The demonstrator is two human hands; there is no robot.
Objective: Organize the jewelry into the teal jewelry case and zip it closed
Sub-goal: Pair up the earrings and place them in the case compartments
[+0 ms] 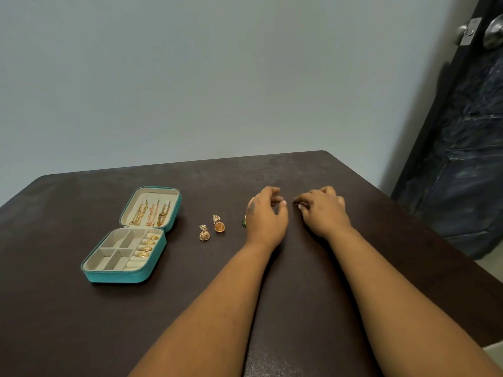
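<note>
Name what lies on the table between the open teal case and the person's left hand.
Two gold jhumka earrings lie between the teal case and the left hand, with a small green piece at the hand's edge, in the head view.

A dark brown table (272,308) fills the lower frame. At left lies the open teal jewelry case (130,240). Two gold earrings (204,233) (218,224) rest right of it, just apart. A green piece (244,222) lies mid-frame, partly hidden behind a hand.

A dark brown table (81,322) is set against a pale blue-grey wall (217,77). At the right, a dark door (462,145) with a metal knob (494,32) is seen.
</note>
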